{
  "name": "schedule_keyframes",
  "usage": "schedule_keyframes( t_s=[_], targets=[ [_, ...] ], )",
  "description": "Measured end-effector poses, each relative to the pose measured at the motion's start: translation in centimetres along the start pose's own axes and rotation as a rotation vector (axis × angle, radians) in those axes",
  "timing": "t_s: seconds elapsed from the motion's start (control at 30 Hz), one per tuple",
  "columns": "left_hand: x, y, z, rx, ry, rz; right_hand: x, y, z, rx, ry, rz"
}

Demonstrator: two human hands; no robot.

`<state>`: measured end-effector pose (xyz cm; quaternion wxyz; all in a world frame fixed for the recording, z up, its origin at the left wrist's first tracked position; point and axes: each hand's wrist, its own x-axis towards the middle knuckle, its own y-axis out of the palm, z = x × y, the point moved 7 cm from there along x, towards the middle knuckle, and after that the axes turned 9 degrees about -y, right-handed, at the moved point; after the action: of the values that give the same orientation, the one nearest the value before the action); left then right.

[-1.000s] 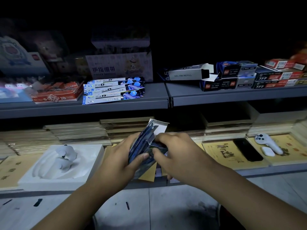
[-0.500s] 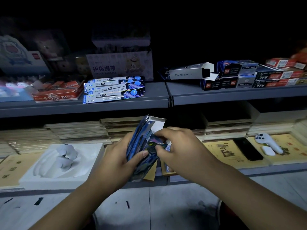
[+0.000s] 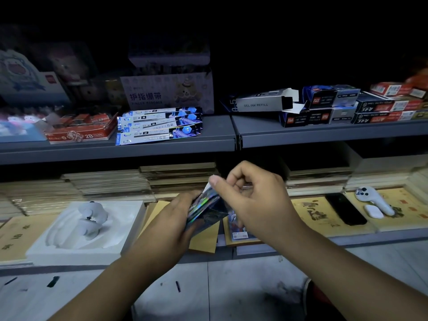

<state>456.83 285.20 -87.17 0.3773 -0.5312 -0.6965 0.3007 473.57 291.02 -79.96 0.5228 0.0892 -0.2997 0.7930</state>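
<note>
Left hand (image 3: 171, 218) curls round the foil packets (image 3: 205, 210), their long axis running 7 to 1 o'clock (glinting in this gloom); right hand (image 3: 257, 200), at their 3 o'clock, pinches the top end.

the packets (image 3: 205, 209) at the centre of the frame were dark blue with a rainbow holographic sheen. above them the flat packs (image 3: 159, 125) were blue and white on a grey shelf (image 3: 220, 135). the carton (image 3: 81, 133) to their left was red and white. at lower left the tray (image 3: 129, 228) was white. at right the booklets (image 3: 312, 216) were tan, the phone (image 3: 346, 208) black and the controller (image 3: 372, 198) white.
</note>
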Motion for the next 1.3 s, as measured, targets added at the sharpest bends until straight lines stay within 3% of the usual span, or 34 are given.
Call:
schedule_keyframes(
  t_s=[0.2, 0.57, 0.8, 1.1, 1.3],
  targets=[
    [0.1, 0.3, 0.0, 0.054, 0.035, 0.002, -0.1, 1.1, -2.3, 0.171, 0.227, 0.050],
    [0.1, 0.0, 0.4, 0.135, -0.001, -0.025, 0.2, 0.3, -2.0, 0.125, 0.197, 0.037],
    [-0.1, -0.2, -0.4, 0.204, 0.000, -0.014, -0.8, 1.6, -4.0, 0.350, 0.480, 0.015],
    [0.0, -0.4, 0.1, 0.209, -0.025, -0.036, 0.1, 0.4, -3.6, 0.298, 0.346, 0.013],
    [0.2, -0.9, 0.9, 0.066, -0.047, -0.043, 0.7, -2.4, -2.2, 0.319, 0.225, -0.216]
  ],
)
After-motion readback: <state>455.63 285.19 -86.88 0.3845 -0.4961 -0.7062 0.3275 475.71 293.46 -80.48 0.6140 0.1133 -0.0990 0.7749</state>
